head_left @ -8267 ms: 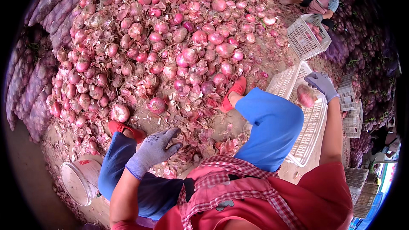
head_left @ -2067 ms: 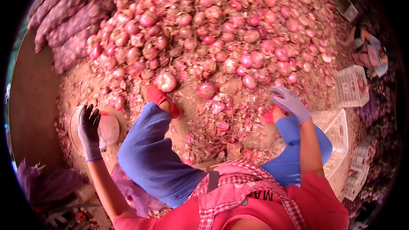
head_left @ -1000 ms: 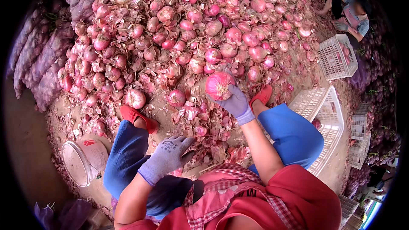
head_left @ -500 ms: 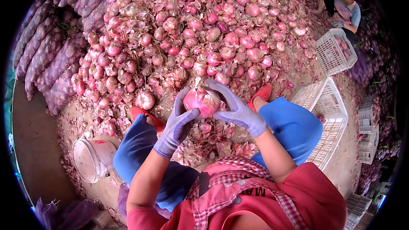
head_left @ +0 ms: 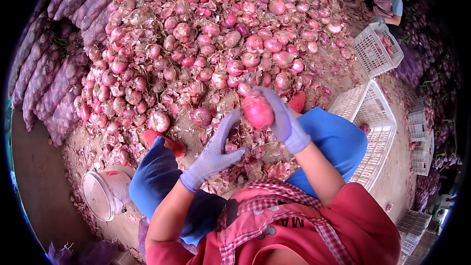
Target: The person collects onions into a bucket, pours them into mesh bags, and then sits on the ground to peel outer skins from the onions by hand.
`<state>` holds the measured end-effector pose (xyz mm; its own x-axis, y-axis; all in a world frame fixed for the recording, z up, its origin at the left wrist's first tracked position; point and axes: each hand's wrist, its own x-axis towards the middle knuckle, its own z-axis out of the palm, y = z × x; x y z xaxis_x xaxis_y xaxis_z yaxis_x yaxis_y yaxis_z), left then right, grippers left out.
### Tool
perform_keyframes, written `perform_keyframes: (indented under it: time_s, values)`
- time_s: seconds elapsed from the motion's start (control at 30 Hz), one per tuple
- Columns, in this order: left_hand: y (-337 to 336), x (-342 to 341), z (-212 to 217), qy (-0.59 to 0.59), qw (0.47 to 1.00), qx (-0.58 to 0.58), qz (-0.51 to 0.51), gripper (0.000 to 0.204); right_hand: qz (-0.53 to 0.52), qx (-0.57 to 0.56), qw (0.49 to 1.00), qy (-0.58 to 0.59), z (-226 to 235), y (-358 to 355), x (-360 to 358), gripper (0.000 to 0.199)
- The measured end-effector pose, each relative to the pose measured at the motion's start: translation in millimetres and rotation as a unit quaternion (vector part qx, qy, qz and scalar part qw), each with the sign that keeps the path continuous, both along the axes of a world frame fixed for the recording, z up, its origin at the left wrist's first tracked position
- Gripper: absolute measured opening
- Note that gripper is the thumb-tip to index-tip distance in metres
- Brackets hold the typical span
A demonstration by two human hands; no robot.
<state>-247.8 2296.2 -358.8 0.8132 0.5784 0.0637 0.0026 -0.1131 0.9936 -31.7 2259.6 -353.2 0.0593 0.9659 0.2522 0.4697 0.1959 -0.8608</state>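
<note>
A large red onion (head_left: pixel 258 110), slightly smeared by motion, is gripped in my right hand (head_left: pixel 284 123), which wears a pale purple glove. My left hand (head_left: pixel 216 148), gloved alike, is apart from the onion, its thumb and fingers spread with nothing between them. Loose papery skins (head_left: pixel 252 167) lie on the ground between my knees, below both hands. Just ahead of my left hand a single onion (head_left: pixel 201 117) rests on the ground. Beyond it spreads a big heap of red onions (head_left: pixel 206 44) mixed with dry skins.
White plastic crates (head_left: pixel 374 127) stand to my right, one near my knee. A white bucket (head_left: pixel 105 191) is at my left. Full purple mesh sacks (head_left: pixel 44 68) are stacked at the far left. A co-worker (head_left: pixel 385 0) crouches at the far right by a crate holding onions (head_left: pixel 375 51).
The onion, earlier between both hands, has moved right in my right hand. My left hand has let go and opened. The whole view has shifted slightly.
</note>
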Motion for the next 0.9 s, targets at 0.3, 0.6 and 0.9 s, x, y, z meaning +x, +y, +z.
perform_keyframes:
  time_s: [0.3,0.6,0.9]
  values:
    - [-32,-17,15,0.191,0.956,0.190,-0.113,0.047,-0.352,-0.223,0.885,-0.206,96,-107,282,0.029]
    - [-15,-22,7,0.217,0.955,0.181,-0.093,0.044,0.077,-0.354,0.886,-0.288,-51,90,180,0.062]
    - [0,-31,9,0.276,0.949,0.129,-0.081,0.041,-0.163,-0.317,0.797,-0.487,-237,192,29,0.084]
